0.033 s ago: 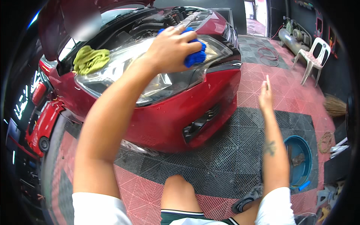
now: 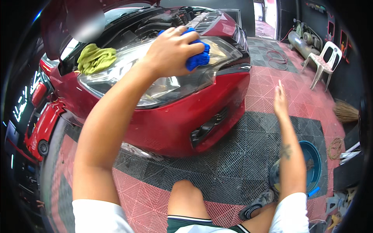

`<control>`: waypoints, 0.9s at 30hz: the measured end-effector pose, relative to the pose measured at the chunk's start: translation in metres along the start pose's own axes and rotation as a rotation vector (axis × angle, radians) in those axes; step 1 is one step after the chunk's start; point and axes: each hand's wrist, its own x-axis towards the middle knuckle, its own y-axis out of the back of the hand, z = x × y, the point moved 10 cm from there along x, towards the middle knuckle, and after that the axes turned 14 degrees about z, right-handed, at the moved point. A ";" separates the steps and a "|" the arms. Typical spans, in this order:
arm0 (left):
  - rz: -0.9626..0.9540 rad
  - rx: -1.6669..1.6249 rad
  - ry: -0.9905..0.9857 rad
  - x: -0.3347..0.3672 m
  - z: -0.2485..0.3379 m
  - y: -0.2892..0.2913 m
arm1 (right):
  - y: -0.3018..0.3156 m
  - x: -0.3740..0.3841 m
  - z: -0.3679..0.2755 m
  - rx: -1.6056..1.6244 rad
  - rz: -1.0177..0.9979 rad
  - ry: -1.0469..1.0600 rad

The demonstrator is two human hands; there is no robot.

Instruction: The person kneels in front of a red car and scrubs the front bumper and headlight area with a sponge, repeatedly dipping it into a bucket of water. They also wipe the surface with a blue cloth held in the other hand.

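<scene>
Left hand point(image 2: 171, 50) was clenched on the blue cloth point(image 2: 198, 56), pressing it flat to the top of the car's headlight point(image 2: 163, 83) so the whole pad wiped the lens. Right hand point(image 2: 280, 101) held nothing, fingers spread, out over the floor tiles point(image 2: 268, 89) for balance. Yellow-green rag point(image 2: 95, 58) parked by the open hood, within reach.

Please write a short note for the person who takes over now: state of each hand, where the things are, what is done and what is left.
Left hand: shut on the blue cloth, pressed on the headlight of the red car.
Right hand: open, holds nothing, raised above the tiled floor.
Yellow cloth: lies at the edge of the open engine bay.
Blue basin: on the floor, at the right.
Done: cannot tell how much of the headlight is wiped.
Left: the rest of the lens, in my judgement.
</scene>
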 end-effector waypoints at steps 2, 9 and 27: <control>0.022 0.004 0.067 -0.014 -0.009 0.031 | 0.049 0.012 0.033 -0.340 -0.272 0.149; -0.014 0.063 0.110 -0.028 -0.013 0.024 | 0.225 -0.115 0.198 -0.445 -0.413 -0.177; 0.064 -0.003 0.185 -0.032 -0.016 0.044 | 0.244 -0.273 0.117 -1.040 -0.482 -0.263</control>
